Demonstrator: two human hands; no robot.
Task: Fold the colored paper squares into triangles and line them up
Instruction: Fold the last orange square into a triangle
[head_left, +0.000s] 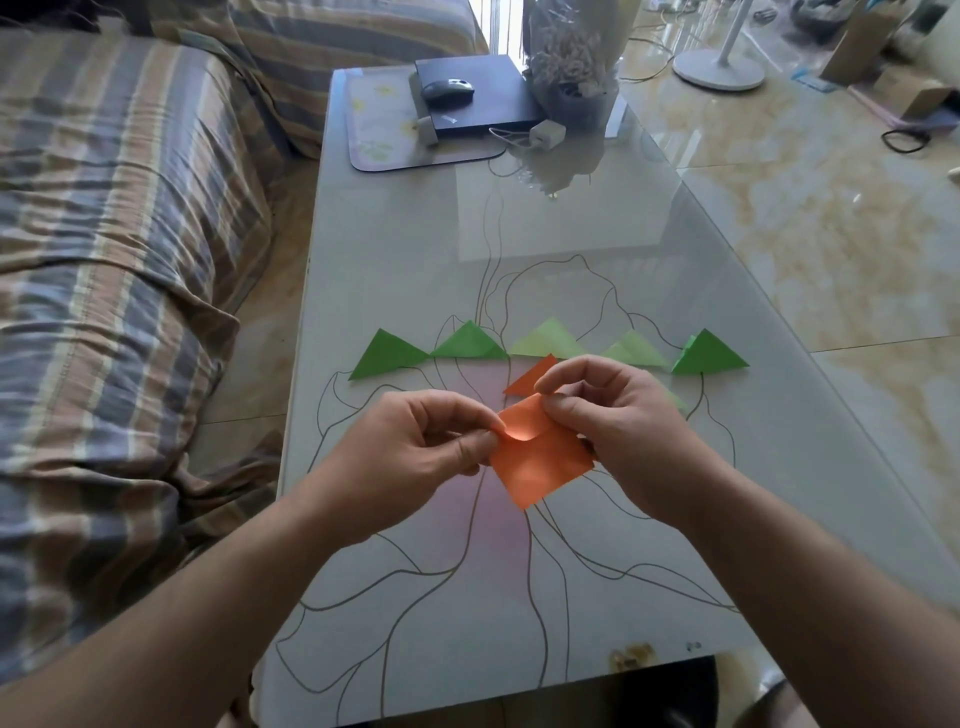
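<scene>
While five green triangles lay lined up on the worktop, both my hands pinched the orange square above it, mid-fold; next, I judged, corners needed matching, then creasing.

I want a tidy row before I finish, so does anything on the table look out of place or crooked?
Mostly tidy. The leftmost green triangle sits tilted, its base slanting down to the left, unlike the level ones beside it. An orange triangle lies apart, in front of the green row, not lined up with it.
</scene>
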